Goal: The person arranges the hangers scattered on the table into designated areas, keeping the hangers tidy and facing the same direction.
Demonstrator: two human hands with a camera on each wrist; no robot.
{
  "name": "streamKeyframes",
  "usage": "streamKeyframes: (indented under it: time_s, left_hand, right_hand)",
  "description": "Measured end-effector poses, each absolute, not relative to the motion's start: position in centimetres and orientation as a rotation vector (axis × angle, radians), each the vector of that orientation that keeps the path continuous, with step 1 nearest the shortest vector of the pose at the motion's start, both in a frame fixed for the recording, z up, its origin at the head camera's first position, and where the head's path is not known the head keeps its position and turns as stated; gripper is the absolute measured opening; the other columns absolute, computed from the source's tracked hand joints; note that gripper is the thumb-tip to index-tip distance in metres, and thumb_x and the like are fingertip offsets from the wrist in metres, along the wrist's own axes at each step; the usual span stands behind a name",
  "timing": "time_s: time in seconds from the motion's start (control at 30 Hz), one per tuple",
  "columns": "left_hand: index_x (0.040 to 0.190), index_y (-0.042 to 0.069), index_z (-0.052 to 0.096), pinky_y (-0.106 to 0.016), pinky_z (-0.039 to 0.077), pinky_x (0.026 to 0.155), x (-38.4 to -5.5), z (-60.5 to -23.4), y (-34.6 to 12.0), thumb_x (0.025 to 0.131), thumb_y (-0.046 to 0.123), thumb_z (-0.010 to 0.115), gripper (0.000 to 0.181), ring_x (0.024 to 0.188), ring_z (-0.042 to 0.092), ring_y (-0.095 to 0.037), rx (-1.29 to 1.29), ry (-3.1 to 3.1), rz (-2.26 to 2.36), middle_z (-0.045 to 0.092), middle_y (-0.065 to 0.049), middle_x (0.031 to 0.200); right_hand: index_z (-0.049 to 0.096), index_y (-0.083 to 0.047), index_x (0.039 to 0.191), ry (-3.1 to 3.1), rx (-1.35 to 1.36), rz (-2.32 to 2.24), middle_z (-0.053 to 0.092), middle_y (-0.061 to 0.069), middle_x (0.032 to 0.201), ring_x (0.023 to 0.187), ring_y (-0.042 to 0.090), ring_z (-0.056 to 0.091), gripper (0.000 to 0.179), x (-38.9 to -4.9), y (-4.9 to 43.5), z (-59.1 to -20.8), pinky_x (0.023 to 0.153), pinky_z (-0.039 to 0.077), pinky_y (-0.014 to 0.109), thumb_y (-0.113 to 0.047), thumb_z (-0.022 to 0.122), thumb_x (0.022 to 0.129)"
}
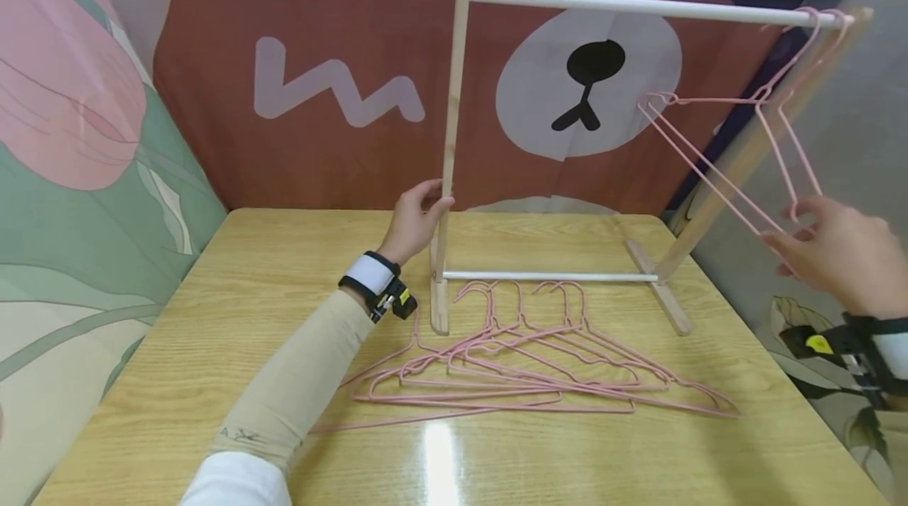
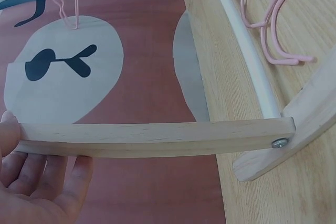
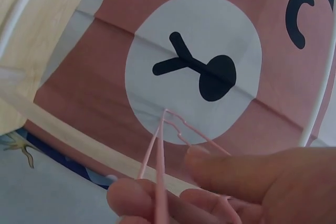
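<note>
A small clothes rack of pale wood stands on the table, with a white top bar (image 1: pixel 638 5). My left hand (image 1: pixel 413 218) grips its left upright (image 1: pixel 456 80), thumb in front and fingers behind; the left wrist view shows this hand on the wooden post (image 2: pixel 157 140) too. Two pink hangers (image 1: pixel 716 101) hang by their hooks at the right end of the top bar. In my right hand (image 1: pixel 844 254) is the near lower part of these hangers. Up close in the right wrist view, a pink wire (image 3: pixel 161 177) passes between the fingers.
Several pink hangers (image 1: pixel 521 305) lie overlapping on the wooden table (image 1: pixel 567 459) in front of the rack. A white lower bar (image 1: pixel 549 277) joins the rack's feet. Behind hangs a printed cloth (image 1: pixel 340 167) with a bear face.
</note>
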State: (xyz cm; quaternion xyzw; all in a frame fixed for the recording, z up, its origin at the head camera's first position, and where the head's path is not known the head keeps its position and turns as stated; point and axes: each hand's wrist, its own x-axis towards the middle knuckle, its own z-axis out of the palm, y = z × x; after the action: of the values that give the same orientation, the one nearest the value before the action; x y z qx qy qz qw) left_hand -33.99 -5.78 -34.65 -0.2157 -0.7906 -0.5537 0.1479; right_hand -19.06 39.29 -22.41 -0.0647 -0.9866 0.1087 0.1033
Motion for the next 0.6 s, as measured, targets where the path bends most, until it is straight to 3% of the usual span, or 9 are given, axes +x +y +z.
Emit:
streamKeyframes:
  time_s: [0.2,0.4,0.6]
  left_hand:
    - [0.135,-0.004,0.06,-0.041,0.054,0.098,-34.1,-34.8,-5.8,0.104,0.013,0.061,0.036,0.111,0.064,-0.031,-0.611,-2.283,-1.597,0.067,-0.02,0.119]
    - [0.135,-0.004,0.06,-0.041,0.055,0.097,-34.2,-34.9,-6.0,0.104,0.012,0.06,0.035,0.11,0.064,-0.03,-0.619,-2.274,-1.609,0.068,-0.02,0.118]
    - [0.134,-0.004,0.061,-0.042,0.055,0.096,-34.1,-34.9,-6.0,0.103,0.013,0.061,0.036,0.109,0.064,-0.03,-0.626,-2.271,-1.604,0.068,-0.02,0.117]
  right_hand:
    - [0.046,0.011,0.121,-2.857,-0.119,0.319,0.069,0.011,0.066,0.05,0.023,0.055,0.049,-18.2,38.8,-23.5,0.041,0.035,0.036,-0.034,0.056,0.105]
    - [0.048,0.016,0.127,-2.793,-0.067,0.353,0.071,0.013,0.067,0.053,0.021,0.063,0.057,-17.6,38.4,-24.9,0.051,0.043,0.041,-0.034,0.059,0.103]
    - [0.046,0.017,0.133,-2.764,-0.179,0.44,0.071,0.013,0.068,0.055,0.025,0.064,0.064,-16.4,37.8,-28.0,0.049,0.044,0.036,-0.037,0.061,0.102]
